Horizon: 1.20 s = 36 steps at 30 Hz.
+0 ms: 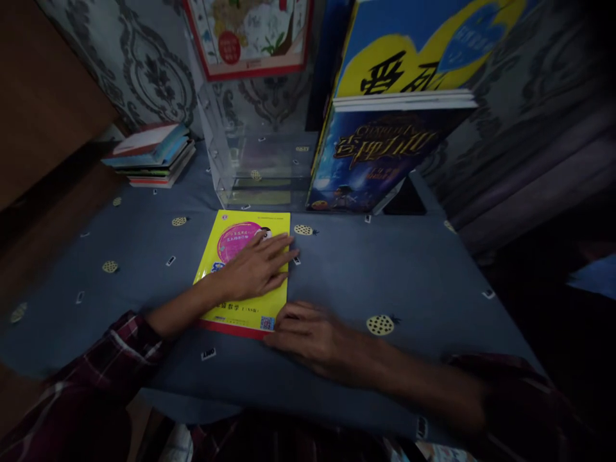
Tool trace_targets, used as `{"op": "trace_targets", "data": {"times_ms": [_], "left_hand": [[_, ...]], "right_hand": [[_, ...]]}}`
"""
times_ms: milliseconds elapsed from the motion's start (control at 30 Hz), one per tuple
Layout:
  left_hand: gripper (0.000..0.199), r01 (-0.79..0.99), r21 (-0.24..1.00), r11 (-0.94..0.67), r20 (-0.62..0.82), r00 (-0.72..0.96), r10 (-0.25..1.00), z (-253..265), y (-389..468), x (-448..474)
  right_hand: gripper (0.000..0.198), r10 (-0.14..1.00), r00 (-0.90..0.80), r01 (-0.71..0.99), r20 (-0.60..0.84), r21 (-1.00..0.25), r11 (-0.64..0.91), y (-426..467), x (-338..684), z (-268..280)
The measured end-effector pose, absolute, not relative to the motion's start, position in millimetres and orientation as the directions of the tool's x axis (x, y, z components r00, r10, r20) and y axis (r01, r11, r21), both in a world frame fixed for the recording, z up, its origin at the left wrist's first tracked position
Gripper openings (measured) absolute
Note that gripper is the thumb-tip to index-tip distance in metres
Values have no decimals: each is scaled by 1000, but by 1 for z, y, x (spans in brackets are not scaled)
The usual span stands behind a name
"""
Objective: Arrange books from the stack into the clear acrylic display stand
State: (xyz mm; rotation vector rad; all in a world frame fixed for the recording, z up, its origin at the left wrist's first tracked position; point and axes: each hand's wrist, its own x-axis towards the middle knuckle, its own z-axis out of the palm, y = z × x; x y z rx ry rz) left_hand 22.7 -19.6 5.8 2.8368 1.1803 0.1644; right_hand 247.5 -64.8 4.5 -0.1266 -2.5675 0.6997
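Note:
A yellow workbook (274,224) with a pink circle and a red bottom strip lies cover up on the blue-grey tablecloth. Across its middle rests my left hand (255,266), palm down with the fingers stretched toward the right edge. My right hand (312,337) is at the lower right corner of the workbook, fingers bent and closed around that corner, the thumb by the bottom edge. Part of the cover's print is hidden under my left hand and forearm.
Behind the workbook stands a clear acrylic book rack (260,186). It holds a dark blue book (370,154), a blue and yellow book (385,58) and a red-framed book (255,38). Several books are stacked in a pile (151,154) at the back left. The tablecloth (399,269) has a pineapple print.

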Motion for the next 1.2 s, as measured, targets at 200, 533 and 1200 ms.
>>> {"op": "trace_targets", "data": {"times_ms": [200, 533, 1200], "left_hand": [[53, 689, 115, -715, 91, 710, 698, 5, -27, 22], [52, 696, 137, -705, 120, 695, 709, 2, -20, 21], [51, 689, 153, -708, 153, 691, 706, 5, -20, 23]], "right_hand": [[30, 204, -897, -11, 393, -479, 878, -65, 248, 7], [28, 215, -904, 25, 371, -456, 890, -63, 249, 7], [27, 174, -898, 0, 403, -396, 918, -59, 248, 4]]}}
